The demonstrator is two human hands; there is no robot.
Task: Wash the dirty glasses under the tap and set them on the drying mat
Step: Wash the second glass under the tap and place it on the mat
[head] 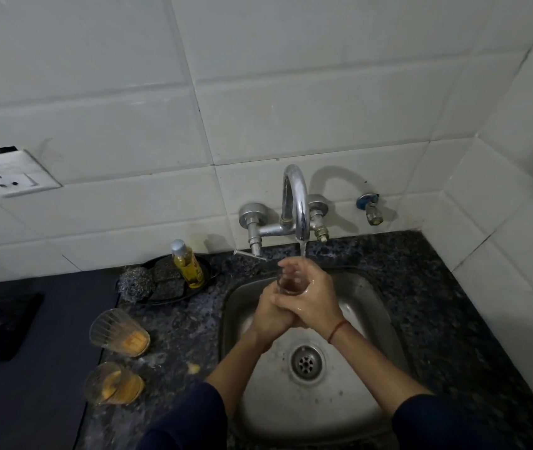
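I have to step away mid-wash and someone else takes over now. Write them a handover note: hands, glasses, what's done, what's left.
Left hand and right hand: both grip one clear drinking glass under the running chrome tap, above the steel sink.
Far ribbed glass and near ribbed glass, both with orange residue, stand left of the sink at the edge of the dark grey mat.
Done: none visibly washed and set down.
Left: finish this rinse, place it on the mat, wash the other two.
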